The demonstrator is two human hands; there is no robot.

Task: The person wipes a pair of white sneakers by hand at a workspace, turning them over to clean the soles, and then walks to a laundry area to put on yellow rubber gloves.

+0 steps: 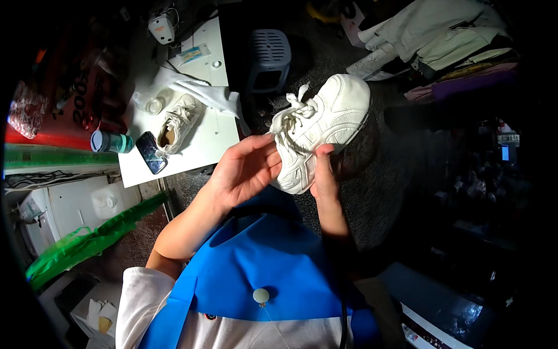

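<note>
A white lace-up sneaker (324, 118) is held up in front of my blue apron (261, 270), its side facing me and its toe towards the upper right. My right hand (326, 172) grips it from below, thumb pressed against the side near the sole. At the opening and heel is my left hand (246, 170), its thumb beside the tongue and its fingertips partly hidden behind the shoe. The laces (298, 109) are tied in a bow. On the white table (183, 163) to the left rests a second white sneaker (179, 122) with a tan insole.
Near the second sneaker are a smartphone (151, 152), a teal-lidded bottle (111, 142), a glass jar (153, 106) and a white cloth (205, 94). Beyond the table stands a grey plastic stool (270, 52). Folded garments (453, 43) are piled at the upper right.
</note>
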